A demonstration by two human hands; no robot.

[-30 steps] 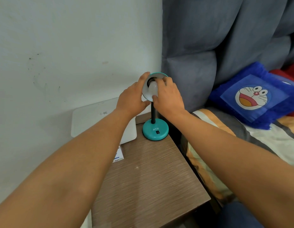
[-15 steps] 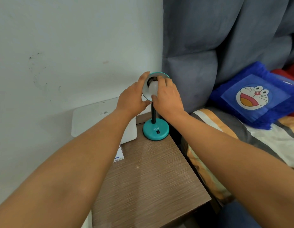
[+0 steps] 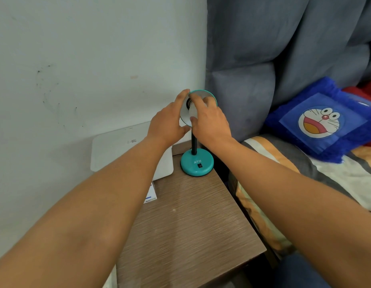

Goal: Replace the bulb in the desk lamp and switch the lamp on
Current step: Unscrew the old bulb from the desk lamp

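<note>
A small teal desk lamp stands on its round base (image 3: 196, 164) at the back of a brown wooden bedside table (image 3: 186, 229). A black switch sits on the base. The lamp's shade (image 3: 203, 94) tilts toward me. My left hand (image 3: 168, 123) grips the shade's left rim. My right hand (image 3: 209, 121) has its fingers closed around the white bulb (image 3: 192, 111) inside the shade. The bulb is mostly hidden by my fingers.
A white flat box (image 3: 122, 150) leans against the wall behind the table's left side, with a small card (image 3: 150, 194) below it. A grey padded headboard (image 3: 263, 59) and a bed with a blue cartoon cushion (image 3: 324, 121) lie to the right.
My right hand's fingers have shifted around the bulb, turning a little and covering more of it. The left hand stays on the shade.
</note>
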